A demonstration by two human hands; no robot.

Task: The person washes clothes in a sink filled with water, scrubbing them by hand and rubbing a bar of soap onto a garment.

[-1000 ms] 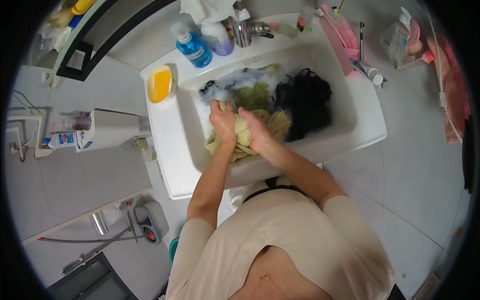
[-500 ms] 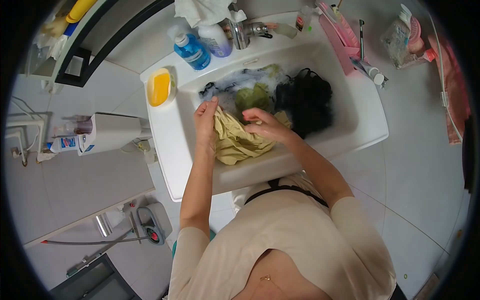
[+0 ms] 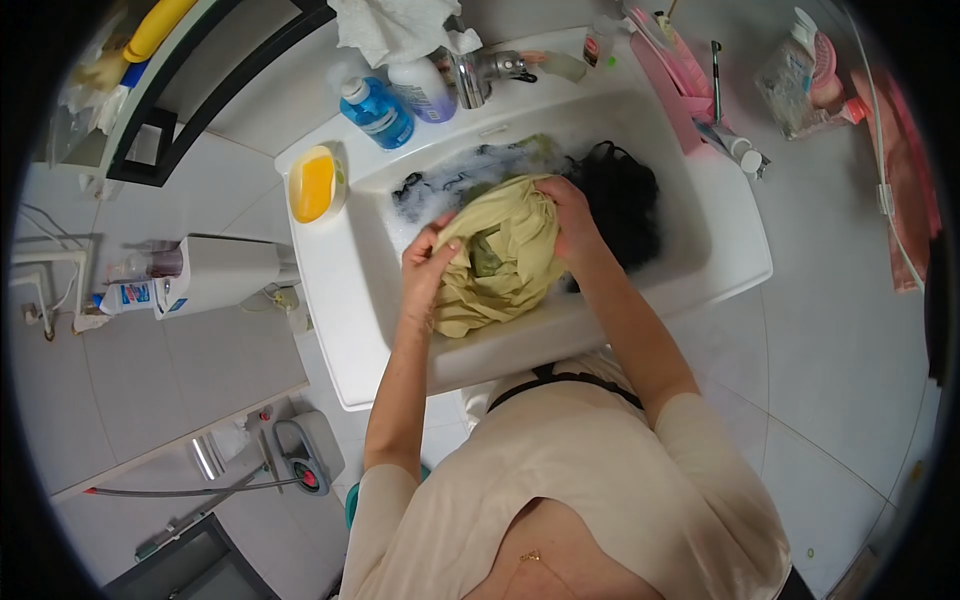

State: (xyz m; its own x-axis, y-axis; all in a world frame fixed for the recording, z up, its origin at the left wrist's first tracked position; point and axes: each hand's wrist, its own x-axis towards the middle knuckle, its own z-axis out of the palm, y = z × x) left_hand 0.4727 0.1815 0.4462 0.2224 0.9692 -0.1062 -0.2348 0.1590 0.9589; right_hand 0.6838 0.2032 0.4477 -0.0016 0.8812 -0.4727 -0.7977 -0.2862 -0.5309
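A wet yellow-green garment (image 3: 510,285) is bunched over the front of the white sink (image 3: 700,225). My left hand (image 3: 430,262) pinches its left edge between thumb and fingers. On the far right side, my right hand (image 3: 572,215) grips the raised upper edge of the same cloth. The fabric forms a ring of folds with a darker green hollow in the middle. Behind it, soapy water with foam (image 3: 430,205) covers part of the basin. Black cloth (image 3: 625,205) lies in the basin just right of my right hand.
On the sink's back ledge stand a blue bottle (image 3: 378,115), a white-and-purple bottle (image 3: 424,92) and the faucet (image 3: 468,78). A yellow soap bar (image 3: 313,188) sits in a dish at the left corner. At the right back is a pink holder (image 3: 668,90) beside a tube (image 3: 735,148).
My right hand has moved up and right and now grips the garment's far edge, lifting it over the green patch. My left hand has shifted slightly right and down, still holding the cloth.
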